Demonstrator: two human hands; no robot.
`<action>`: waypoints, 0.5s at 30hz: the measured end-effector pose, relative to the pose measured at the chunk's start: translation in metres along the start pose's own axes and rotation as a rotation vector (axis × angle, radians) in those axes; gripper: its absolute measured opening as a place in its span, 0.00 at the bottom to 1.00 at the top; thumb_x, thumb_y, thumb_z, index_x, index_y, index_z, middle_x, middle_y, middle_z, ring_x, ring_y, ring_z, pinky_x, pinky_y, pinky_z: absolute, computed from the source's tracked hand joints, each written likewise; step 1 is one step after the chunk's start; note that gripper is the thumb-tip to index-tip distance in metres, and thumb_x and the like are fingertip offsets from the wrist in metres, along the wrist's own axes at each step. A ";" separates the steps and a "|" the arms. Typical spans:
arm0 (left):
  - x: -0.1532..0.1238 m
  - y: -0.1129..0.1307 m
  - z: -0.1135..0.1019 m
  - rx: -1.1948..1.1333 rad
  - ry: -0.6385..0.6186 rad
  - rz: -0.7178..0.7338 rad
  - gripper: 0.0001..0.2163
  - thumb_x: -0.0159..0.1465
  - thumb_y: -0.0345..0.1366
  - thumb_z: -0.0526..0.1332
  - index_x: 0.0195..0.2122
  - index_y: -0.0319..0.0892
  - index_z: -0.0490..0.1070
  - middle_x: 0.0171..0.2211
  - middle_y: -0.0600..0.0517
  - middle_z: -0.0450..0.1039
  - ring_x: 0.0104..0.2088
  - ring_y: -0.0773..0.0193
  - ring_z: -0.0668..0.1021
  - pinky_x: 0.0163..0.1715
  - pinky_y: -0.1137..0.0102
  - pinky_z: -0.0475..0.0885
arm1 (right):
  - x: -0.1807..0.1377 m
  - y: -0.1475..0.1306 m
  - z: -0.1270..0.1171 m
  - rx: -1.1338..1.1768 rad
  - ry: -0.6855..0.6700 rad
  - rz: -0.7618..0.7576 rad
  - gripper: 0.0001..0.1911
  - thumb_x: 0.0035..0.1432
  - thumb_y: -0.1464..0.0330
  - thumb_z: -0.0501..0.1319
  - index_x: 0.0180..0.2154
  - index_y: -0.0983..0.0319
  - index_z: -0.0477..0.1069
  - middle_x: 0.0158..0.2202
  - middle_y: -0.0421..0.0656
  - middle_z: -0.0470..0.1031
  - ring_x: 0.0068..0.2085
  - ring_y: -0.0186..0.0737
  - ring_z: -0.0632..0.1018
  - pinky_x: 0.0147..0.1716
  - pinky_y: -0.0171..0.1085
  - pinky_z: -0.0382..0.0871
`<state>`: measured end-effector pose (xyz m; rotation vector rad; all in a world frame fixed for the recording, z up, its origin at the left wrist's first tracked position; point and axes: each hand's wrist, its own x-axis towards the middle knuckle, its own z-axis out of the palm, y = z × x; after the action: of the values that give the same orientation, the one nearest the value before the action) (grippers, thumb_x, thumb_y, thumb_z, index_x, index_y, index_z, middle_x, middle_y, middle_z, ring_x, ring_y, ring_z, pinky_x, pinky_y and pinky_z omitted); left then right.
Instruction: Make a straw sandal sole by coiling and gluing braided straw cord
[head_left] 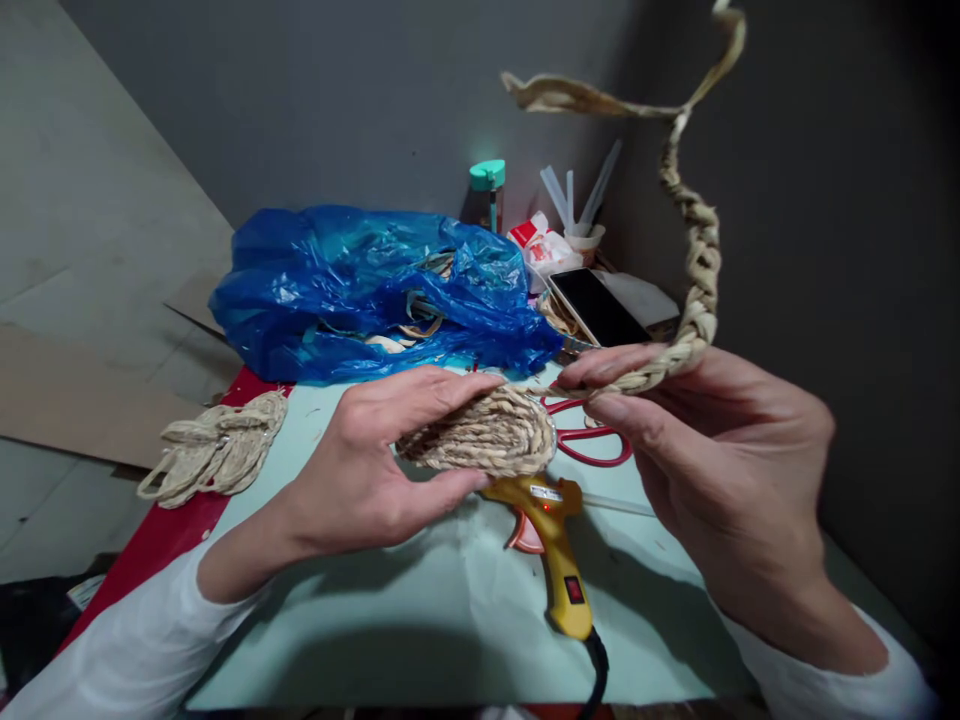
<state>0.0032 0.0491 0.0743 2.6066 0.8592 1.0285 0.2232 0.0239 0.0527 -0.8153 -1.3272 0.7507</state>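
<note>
Over the near table (420,645), left hand (371,465) curls half-closed round the coil (499,430); right hand (739,440) pinches the braid (703,265) at right. Looks like winding; next turn calls for snug tension!

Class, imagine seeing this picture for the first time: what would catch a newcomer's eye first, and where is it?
Probably the large, shiny blue plastic bag, slumped at the back, left of centre. Next comes the oval coil in the left hand, mid-picture, with the braid pinched by the right hand and curving up above it. Just below the coil, the yellow glue gun stands out against the pale green table cover.
</note>
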 end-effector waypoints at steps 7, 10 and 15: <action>0.002 -0.002 0.001 0.006 0.004 -0.042 0.23 0.53 0.31 0.71 0.51 0.30 0.76 0.48 0.43 0.81 0.48 0.64 0.81 0.53 0.80 0.71 | -0.002 0.001 0.001 -0.020 -0.028 -0.073 0.09 0.58 0.79 0.67 0.39 0.61 0.78 0.39 0.40 0.78 0.44 0.42 0.79 0.46 0.40 0.76; 0.001 -0.003 0.002 0.020 0.005 -0.050 0.22 0.53 0.31 0.71 0.50 0.31 0.76 0.47 0.44 0.81 0.47 0.64 0.82 0.53 0.80 0.71 | -0.001 0.002 0.001 -0.050 -0.045 -0.114 0.09 0.58 0.81 0.66 0.39 0.62 0.77 0.39 0.40 0.78 0.44 0.40 0.79 0.48 0.40 0.76; 0.000 -0.005 0.003 0.028 0.003 -0.083 0.22 0.53 0.32 0.71 0.50 0.32 0.77 0.47 0.44 0.81 0.46 0.62 0.82 0.52 0.77 0.73 | 0.000 0.001 0.001 -0.085 -0.080 -0.135 0.09 0.58 0.81 0.66 0.38 0.63 0.77 0.39 0.39 0.78 0.43 0.38 0.79 0.45 0.36 0.77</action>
<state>0.0028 0.0534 0.0702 2.5687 0.9808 1.0056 0.2221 0.0245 0.0516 -0.7612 -1.4786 0.6286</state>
